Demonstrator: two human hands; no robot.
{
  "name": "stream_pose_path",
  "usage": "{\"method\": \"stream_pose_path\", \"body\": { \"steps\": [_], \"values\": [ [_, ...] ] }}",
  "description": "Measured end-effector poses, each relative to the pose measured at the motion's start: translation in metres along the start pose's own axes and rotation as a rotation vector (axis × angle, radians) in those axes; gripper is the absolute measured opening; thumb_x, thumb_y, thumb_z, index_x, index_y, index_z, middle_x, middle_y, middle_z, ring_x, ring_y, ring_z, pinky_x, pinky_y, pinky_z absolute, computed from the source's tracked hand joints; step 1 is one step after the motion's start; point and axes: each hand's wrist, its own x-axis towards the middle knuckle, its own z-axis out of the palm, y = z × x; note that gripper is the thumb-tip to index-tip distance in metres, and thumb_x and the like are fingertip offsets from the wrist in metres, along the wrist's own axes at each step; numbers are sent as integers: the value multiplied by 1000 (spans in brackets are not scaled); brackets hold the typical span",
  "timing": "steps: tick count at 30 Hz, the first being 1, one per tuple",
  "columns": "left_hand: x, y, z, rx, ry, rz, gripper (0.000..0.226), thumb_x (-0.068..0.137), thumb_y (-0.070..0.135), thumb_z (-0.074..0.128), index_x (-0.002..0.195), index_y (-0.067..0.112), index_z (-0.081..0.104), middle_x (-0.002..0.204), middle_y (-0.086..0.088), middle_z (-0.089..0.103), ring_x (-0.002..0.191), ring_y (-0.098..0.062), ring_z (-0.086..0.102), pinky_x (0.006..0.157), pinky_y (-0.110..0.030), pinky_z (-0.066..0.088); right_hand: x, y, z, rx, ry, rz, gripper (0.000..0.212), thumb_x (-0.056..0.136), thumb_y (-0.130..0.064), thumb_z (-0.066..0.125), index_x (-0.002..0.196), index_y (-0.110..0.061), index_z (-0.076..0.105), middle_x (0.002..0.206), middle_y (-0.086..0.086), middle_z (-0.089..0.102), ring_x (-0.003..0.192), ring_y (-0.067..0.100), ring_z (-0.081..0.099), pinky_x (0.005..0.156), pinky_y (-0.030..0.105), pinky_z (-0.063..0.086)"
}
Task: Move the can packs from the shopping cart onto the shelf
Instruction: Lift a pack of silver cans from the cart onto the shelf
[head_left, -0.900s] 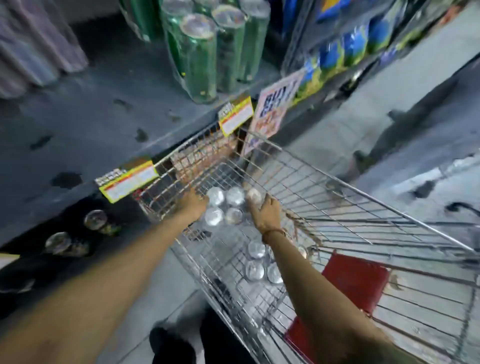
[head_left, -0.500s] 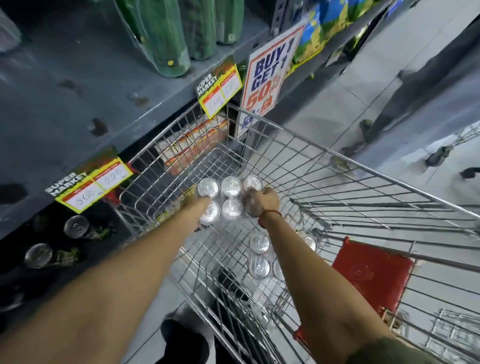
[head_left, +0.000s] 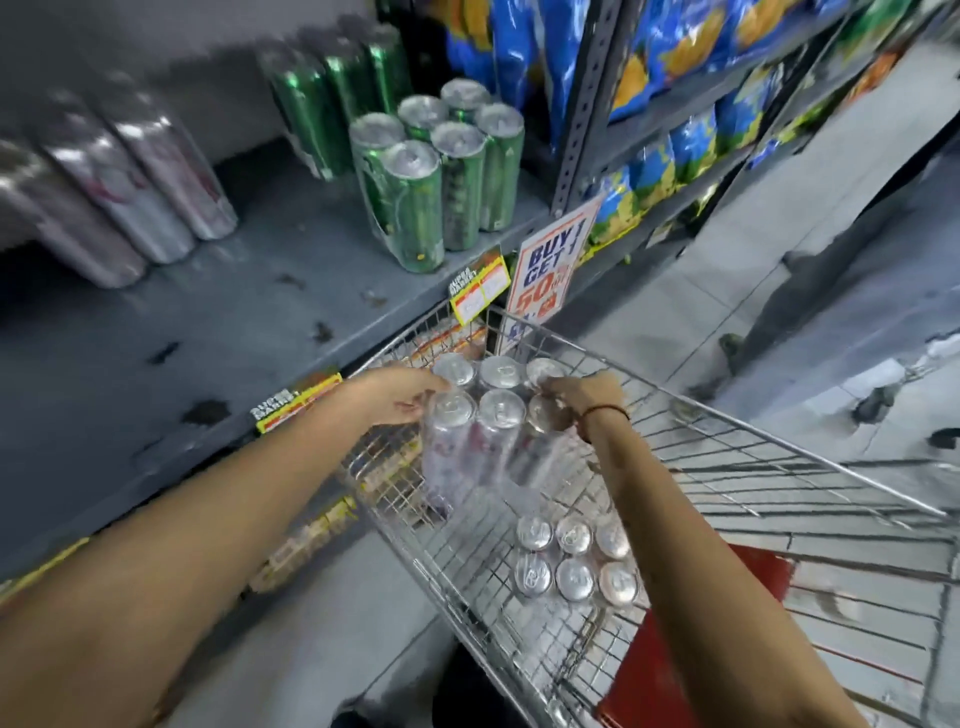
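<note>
Pack lifted from the cart

Left hand (head_left: 400, 397) and right hand (head_left: 582, 402), fingers clamped on the pack (head_left: 488, 431), have raised it above the cart (head_left: 727, 415); shelf (head_left: 234, 332) next.

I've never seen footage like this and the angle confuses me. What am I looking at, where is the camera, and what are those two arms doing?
The one picture comes from a wide-angle camera worn on a person's head, looking forward and down, so the two bare arms are the wearer's own. There is no machine here.

The left hand and the right hand grip opposite sides of a plastic-wrapped pack of six silver cans, held up near the rim of a wire shopping cart. A second pack of silver cans lies lower in the cart, beside a red flat object that I cannot identify.

To the left is a grey metal shelf, mostly bare. On it stand a wrapped pack of green cans and, further left, blurred tall silver cans. A "BUY 1 GET 1" sign hangs at the shelf edge.
</note>
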Motion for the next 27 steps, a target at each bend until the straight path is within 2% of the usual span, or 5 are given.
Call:
{"method": "stream_pose_path", "body": {
  "steps": [3, 8, 14, 22, 27],
  "values": [
    [-32, 16, -12, -87, 36, 67, 25, 84, 10, 62, 66, 15, 46, 39, 2, 43, 33, -6, 37, 31, -13, 29, -22, -32, -10, 46, -19, -103, 41, 64, -26, 83, 85, 0, 60, 80, 11, 61, 66, 24, 58, 38, 22, 45],
    [-103, 37, -47, -138, 133, 208, 18, 79, 18, 71, 73, 12, 55, 41, 4, 52, 33, -4, 46, 29, -11, 31, -35, -83, -13, 36, -119, -300, 93, 30, -52, 82, 103, 1, 62, 93, 11, 65, 80, 25, 61, 64, 34, 52],
    [-152, 38, -109, -70, 407, 359, 26, 72, 21, 77, 61, 14, 54, 48, 1, 50, 49, -10, 41, 50, -19, 35, -104, -167, 13, 112, -297, -445, 26, 71, -12, 79, 70, -10, 52, 65, 3, 54, 54, 14, 48, 53, 31, 43],
    [-161, 24, -187, -223, 676, 334, 23, 73, 11, 75, 64, 16, 54, 59, -1, 49, 49, -9, 38, 34, -13, 28, -112, -227, 117, -1, -393, -532, 39, 63, -20, 83, 76, -17, 46, 71, 2, 49, 55, 10, 44, 33, 16, 32],
    [-149, 12, -215, -253, 764, 282, 24, 72, 15, 77, 64, 14, 54, 63, -1, 49, 49, -10, 39, 30, -9, 29, -111, -240, 162, -140, -403, -587, 40, 63, -21, 82, 89, -9, 53, 88, 11, 55, 77, 20, 53, 52, 26, 39]
  ]
}}
